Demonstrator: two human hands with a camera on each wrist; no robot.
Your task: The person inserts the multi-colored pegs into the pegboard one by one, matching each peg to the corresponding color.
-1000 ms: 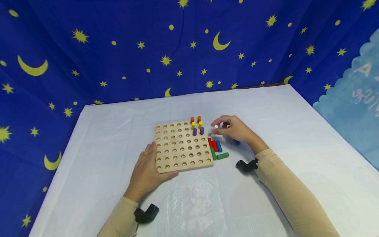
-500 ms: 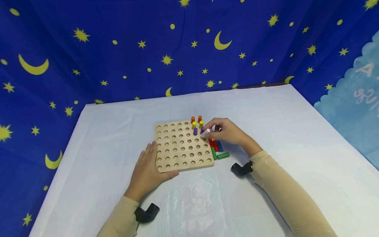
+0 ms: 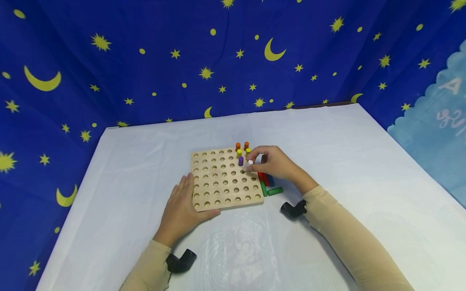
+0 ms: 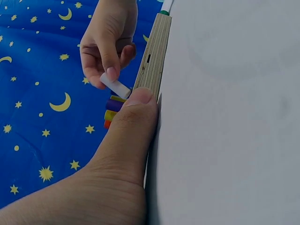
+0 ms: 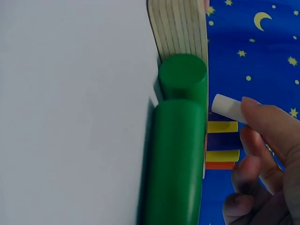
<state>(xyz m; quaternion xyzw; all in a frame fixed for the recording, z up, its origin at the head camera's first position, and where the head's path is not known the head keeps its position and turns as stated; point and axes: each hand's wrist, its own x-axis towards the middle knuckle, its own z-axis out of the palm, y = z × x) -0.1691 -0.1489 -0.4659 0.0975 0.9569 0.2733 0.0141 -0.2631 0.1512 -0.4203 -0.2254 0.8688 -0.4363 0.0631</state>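
A light wooden pegboard (image 3: 214, 190) with rows of round holes lies on the table. My left hand (image 3: 180, 212) rests against its left side and near corner, thumb along the front edge. Between thumb and fingers, my right hand (image 3: 273, 163) pinches a white peg (image 4: 115, 86), tilted, close over the holes on the board's right side. Standing in the board behind it are orange pegs (image 3: 238, 146), yellow pegs (image 3: 239, 153) and a purple peg (image 3: 241, 161). In the right wrist view the white peg (image 5: 228, 107) sticks out past the thumb tip.
Beside the board's right edge lie green pegs (image 3: 274, 191), red pegs (image 3: 265, 179) and a blue peg (image 3: 271, 180), partly under my right hand. A white cloth covers the table (image 3: 145, 157). A blue curtain (image 3: 164, 36) with stars and moons hangs behind it.
My right hand has moved left from the loose pegs beside the board to over its holes, bringing the white peg with it. My left hand stays at the board's corner.
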